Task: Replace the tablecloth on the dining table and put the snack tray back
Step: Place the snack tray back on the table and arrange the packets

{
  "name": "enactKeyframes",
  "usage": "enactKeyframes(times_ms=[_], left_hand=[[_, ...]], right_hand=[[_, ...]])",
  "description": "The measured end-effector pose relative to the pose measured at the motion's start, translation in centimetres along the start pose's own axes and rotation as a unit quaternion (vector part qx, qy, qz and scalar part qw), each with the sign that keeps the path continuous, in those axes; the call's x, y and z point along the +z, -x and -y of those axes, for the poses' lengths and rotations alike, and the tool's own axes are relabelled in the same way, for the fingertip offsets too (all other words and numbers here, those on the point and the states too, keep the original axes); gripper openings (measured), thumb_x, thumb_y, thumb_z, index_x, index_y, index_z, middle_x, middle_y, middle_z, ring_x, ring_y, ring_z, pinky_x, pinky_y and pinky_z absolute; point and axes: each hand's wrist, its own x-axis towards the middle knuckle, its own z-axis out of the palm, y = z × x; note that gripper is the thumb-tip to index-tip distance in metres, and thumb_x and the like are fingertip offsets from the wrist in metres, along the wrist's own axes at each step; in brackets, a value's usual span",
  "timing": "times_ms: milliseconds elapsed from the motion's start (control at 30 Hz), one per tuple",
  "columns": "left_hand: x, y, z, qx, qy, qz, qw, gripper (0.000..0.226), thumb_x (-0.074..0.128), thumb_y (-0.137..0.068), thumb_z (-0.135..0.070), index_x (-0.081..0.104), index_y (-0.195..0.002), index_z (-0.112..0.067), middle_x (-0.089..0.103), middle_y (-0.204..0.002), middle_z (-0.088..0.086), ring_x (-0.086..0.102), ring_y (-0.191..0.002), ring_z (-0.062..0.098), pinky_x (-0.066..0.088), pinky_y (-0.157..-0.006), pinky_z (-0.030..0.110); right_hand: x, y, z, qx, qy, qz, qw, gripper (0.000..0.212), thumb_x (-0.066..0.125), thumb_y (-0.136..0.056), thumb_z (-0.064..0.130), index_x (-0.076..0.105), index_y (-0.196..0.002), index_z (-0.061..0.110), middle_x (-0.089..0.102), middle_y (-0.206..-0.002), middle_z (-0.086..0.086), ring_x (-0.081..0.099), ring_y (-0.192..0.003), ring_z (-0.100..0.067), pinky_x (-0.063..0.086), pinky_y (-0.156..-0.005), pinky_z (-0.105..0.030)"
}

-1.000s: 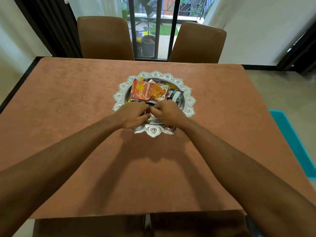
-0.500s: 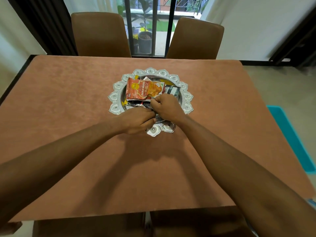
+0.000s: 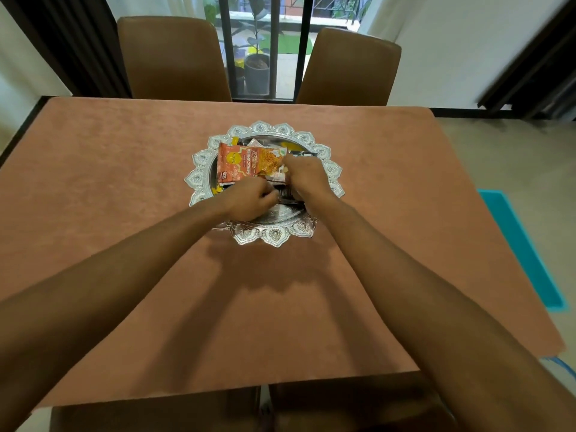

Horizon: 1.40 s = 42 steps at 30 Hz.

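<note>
Mid-table on the terracotta-brown tablecloth point(image 3: 124, 188) sits the ornate silver scalloped tray point(image 3: 274, 236). The right hand point(image 3: 304, 176) pinches the right edge of the orange snack packet point(image 3: 244, 166) lying in it. The left hand point(image 3: 251, 198) is curled beside a dark packet point(image 3: 288, 194); whether it grips anything cannot be told.

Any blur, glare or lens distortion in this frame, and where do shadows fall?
Head view: backlight from the window casts arm shadows toward the camera on the rust-brown tablecloth; wide-angle bending bows the cloth's edges; the left hand and right hand look slightly soft over the silver scalloped tray; print on the orange snack packet is readable; no strong glare.
</note>
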Motion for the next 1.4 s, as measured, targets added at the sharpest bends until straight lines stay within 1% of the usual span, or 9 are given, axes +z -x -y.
enactKeyframes(times_ms=[100, 200, 367, 533, 667, 933, 1067, 1233, 1400], left_hand=[[-1.0, 0.0, -0.2, -0.076, 0.184, -0.086, 0.976, 0.044, 0.043, -0.104, -0.025, 0.042, -0.06, -0.019, 0.034, -0.051, -0.005, 0.026, -0.042, 0.008, 0.021, -0.044, 0.023], [-2.0, 0.1, -1.7, -0.122, 0.293, -0.192, 0.929, 0.041, 0.039, -0.1, -0.017, 0.041, -0.059, -0.017, 0.033, -0.054, 0.002, 0.028, -0.049, 0.014, 0.022, -0.05, 0.026], [-2.7, 0.3, -5.2, -0.109, 0.218, -0.301, 0.922, 0.039, 0.038, -0.107, -0.023, 0.05, -0.072, -0.01, 0.044, -0.06, 0.0, 0.038, -0.056, 0.013, 0.03, -0.053, 0.027], [-1.9, 0.6, -7.9, -0.033, 0.168, -0.347, 0.922, 0.033, 0.043, -0.106, -0.017, 0.054, -0.078, -0.004, 0.052, -0.066, 0.005, 0.045, -0.061, 0.017, 0.032, -0.057, 0.027], [-0.7, 0.9, -9.2, 0.041, 0.123, -0.343, 0.93, 0.025, 0.048, -0.103, -0.012, 0.058, -0.084, -0.001, 0.052, -0.069, 0.002, 0.046, -0.062, 0.021, 0.027, -0.059, 0.031], [0.3, 0.9, -10.0, 0.076, 0.128, -0.31, 0.939, 0.028, 0.047, -0.099, -0.014, 0.045, -0.071, -0.009, 0.036, -0.061, -0.008, 0.033, -0.055, 0.009, 0.022, -0.058, 0.03], [0.1, 0.9, -9.7, 0.085, 0.114, -0.318, 0.937, 0.025, 0.055, -0.094, -0.011, 0.054, -0.07, -0.001, 0.047, -0.064, 0.002, 0.041, -0.06, 0.018, 0.027, -0.058, 0.029], [-0.3, 1.5, -8.4, 0.12, 0.064, -0.35, 0.927, 0.012, 0.062, -0.09, -0.015, 0.064, -0.084, -0.006, 0.061, -0.08, 0.005, 0.052, -0.077, 0.019, 0.039, -0.072, 0.03], [-1.2, 2.9, -4.4, 0.051, 0.126, -0.328, 0.935, 0.025, 0.048, -0.102, -0.034, 0.063, -0.094, -0.015, 0.062, -0.087, -0.002, 0.057, -0.081, 0.015, 0.048, -0.072, 0.036]], right_hand=[[-0.3, 0.5, 0.8, 0.172, -0.301, 0.039, 0.937, 0.041, 0.053, -0.098, 0.02, 0.042, -0.059, 0.019, 0.032, -0.041, 0.007, 0.019, -0.03, -0.005, 0.015, -0.03, -0.015], [0.1, 1.3, 0.7, 0.233, -0.449, 0.074, 0.859, 0.038, 0.044, -0.102, 0.02, 0.041, -0.064, 0.019, 0.035, -0.042, 0.007, 0.024, -0.028, -0.003, 0.016, -0.026, -0.014], [2.3, 3.6, 0.3, 0.287, -0.566, 0.059, 0.771, 0.032, 0.041, -0.099, 0.013, 0.047, -0.068, 0.012, 0.047, -0.05, -0.002, 0.039, -0.033, -0.008, 0.025, -0.031, -0.013], [3.4, 5.2, 0.7, 0.299, -0.597, 0.054, 0.743, 0.044, 0.041, -0.102, 0.012, 0.051, -0.059, 0.013, 0.054, -0.048, -0.005, 0.058, -0.041, -0.019, 0.053, -0.05, -0.023], [3.0, 6.5, 0.9, 0.279, -0.607, 0.085, 0.739, 0.028, 0.042, -0.102, 0.023, 0.059, -0.083, 0.011, 0.06, -0.081, -0.008, 0.059, -0.078, -0.023, 0.049, -0.08, -0.034], [1.4, 7.0, 0.5, 0.263, -0.634, 0.09, 0.722, 0.025, 0.046, -0.101, 0.03, 0.06, -0.092, 0.011, 0.061, -0.088, -0.004, 0.059, -0.085, -0.019, 0.048, -0.08, -0.032], [1.1, 7.0, 1.1, 0.244, -0.642, 0.078, 0.723, 0.032, 0.045, -0.103, 0.028, 0.063, -0.084, 0.009, 0.066, -0.077, -0.005, 0.061, -0.082, -0.019, 0.048, -0.079, -0.031], [-0.1, 5.8, 1.2, 0.259, -0.618, 0.045, 0.741, 0.051, 0.046, -0.105, 0.022, 0.07, -0.064, 0.003, 0.068, -0.057, -0.007, 0.068, -0.048, -0.02, 0.058, -0.049, -0.026], [-1.3, 3.7, 0.7, 0.267, -0.539, 0.019, 0.798, 0.04, 0.046, -0.107, 0.028, 0.051, -0.069, 0.015, 0.047, -0.045, 0.002, 0.042, -0.03, -0.003, 0.03, -0.029, -0.009]])
